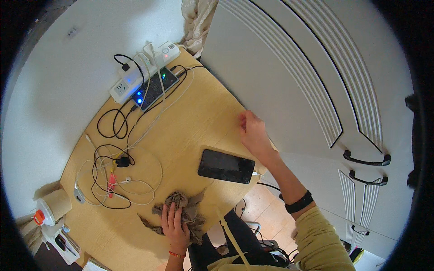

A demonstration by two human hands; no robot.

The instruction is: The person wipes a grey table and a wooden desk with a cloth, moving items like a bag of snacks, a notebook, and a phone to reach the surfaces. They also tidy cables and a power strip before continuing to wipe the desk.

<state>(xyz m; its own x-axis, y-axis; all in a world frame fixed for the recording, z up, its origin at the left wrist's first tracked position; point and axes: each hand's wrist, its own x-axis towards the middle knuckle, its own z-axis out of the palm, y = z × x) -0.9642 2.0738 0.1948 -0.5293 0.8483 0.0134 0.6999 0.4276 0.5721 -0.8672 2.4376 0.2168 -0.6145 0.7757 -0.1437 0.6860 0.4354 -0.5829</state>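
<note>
My left hand [174,225] lies on a crumpled brown cloth [195,213] at the near edge of the wooden desk [190,111], its fingers spread over the folds. At the desk's right edge, beside the cabinet, is my right hand [252,130] with its fingers curled; whether anything is in them cannot be told. Between the hands a black smartphone [226,166] lies flat, a white cable plugged into its right end. Left of the phone, black and white cables lie tangled around a black plug [122,161] and a small pink-red object [112,184].
A white power strip [121,87] and a black device with lit lamps [156,88] stand along the wall, with cables attached. A white container with an orange-red cap [51,210] is at the far left. A tall white cabinet [268,88] borders the desk's right side.
</note>
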